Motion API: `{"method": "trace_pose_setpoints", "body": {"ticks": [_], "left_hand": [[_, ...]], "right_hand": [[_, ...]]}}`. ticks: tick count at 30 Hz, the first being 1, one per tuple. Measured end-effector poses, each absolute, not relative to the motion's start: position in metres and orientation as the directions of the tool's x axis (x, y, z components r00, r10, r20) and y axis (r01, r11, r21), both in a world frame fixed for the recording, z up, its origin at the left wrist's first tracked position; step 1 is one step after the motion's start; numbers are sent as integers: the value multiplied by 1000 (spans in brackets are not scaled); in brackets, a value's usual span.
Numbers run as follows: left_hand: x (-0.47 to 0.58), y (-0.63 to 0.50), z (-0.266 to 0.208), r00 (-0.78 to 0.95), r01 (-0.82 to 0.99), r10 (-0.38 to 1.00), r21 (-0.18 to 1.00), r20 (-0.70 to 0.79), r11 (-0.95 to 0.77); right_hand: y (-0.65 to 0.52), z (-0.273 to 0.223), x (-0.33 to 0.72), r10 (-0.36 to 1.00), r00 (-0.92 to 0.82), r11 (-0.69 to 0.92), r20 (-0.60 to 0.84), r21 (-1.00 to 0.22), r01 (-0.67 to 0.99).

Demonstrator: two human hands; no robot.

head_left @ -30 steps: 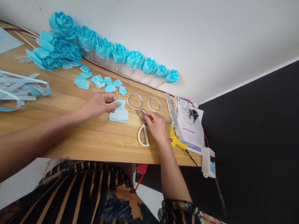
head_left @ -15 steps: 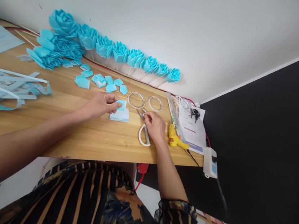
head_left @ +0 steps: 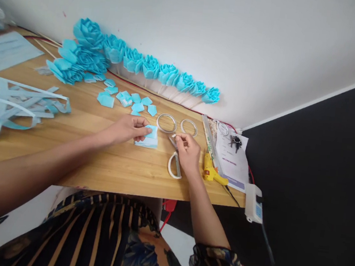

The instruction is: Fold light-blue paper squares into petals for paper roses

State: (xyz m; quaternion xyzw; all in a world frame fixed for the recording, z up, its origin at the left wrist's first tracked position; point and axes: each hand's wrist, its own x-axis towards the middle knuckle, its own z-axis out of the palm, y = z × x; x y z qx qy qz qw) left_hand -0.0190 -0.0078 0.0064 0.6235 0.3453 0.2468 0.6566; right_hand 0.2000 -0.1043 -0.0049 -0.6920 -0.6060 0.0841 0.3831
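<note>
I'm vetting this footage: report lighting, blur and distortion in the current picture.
Head view: soft light, no strong glare on the table; left forearm slightly blurred, seemingly stretched; print on the paper illegible; white bit at the right hand too small to identify; top right corner dark.

Small square (head_left: 153, 130) is light blue, stack (head_left: 147, 142) paler, near white; flowers (head_left: 150, 66) and cut pieces (head_left: 138, 107) turquoise. Scissors handle (head_left: 170, 166) is white, glue gun (head_left: 210, 174) yellow, surface (head_left: 121, 169) tan wood grain. Garment (head_left: 87, 234) is black, tan-striped, with blue floral print.

matt cloth piece (head_left: 154, 130), smooth wooden table (head_left: 121, 165)
</note>
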Motion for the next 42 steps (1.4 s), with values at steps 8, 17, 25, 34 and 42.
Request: {"method": "trace_pose_setpoints", "body": {"ticks": [8,17,25,34,42], "left_hand": [[-22,-6,10,650,71,751,993,-116,93],[-20,-11,9,686,118,716,990,-133,72],[-21,-9,5,771,160,622,987,-135,16],[-22,-8,7,760,170,634,985,-142,16],[-21,-6,1,745,202,650,979,-146,-11]], "right_hand": [[-95,29,194,837,104,163,537,-427,889],[-111,9,206,893,220,43,394,-559,828],[-110,16,167,822,-1,301,569,-434,849],[-121,1,202,869,-7,223,495,-378,898],[-127,-18,244,898,39,71,438,-231,970]]}}
